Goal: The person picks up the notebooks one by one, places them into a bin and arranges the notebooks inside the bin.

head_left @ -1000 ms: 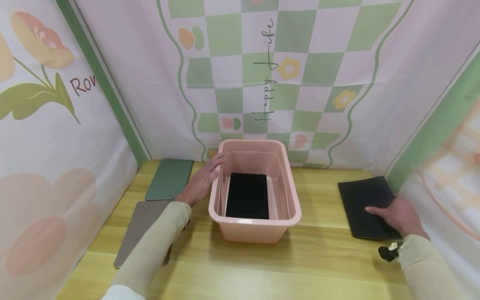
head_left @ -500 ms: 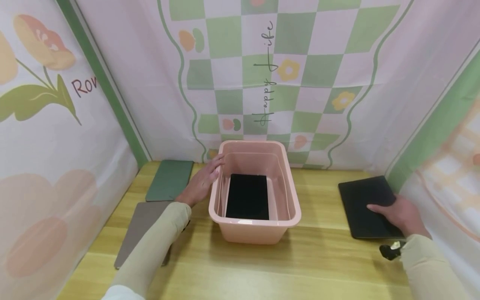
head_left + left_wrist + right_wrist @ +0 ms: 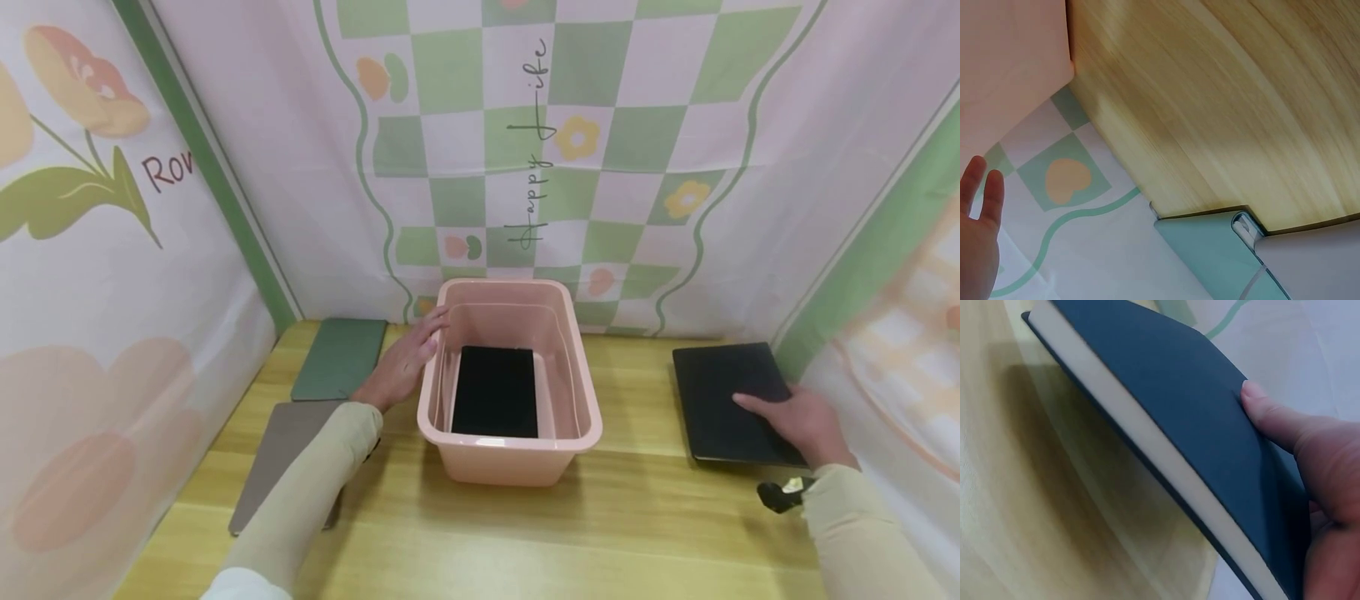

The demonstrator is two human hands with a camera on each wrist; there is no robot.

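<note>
My right hand grips a dark notebook by its right side, thumb on top of the cover. In the right wrist view the notebook shows its cream page edges and is tilted above the table, casting a shadow. My left hand rests with extended fingers on the left rim of a pink plastic bin. Inside the bin lies a black rectangular item, flat on the bottom. Two of the left hand's fingers show beside the bin's wall in the left wrist view.
Left of the bin, a green notebook lies on the wooden table near the back. A greyish-brown notebook sits in front of it, partly under the left forearm. Printed fabric walls enclose the table's back and sides.
The right hand has raised the dark notebook, and its near edge has shifted up and slightly left in the head view. The left hand and the bin stay in place.
</note>
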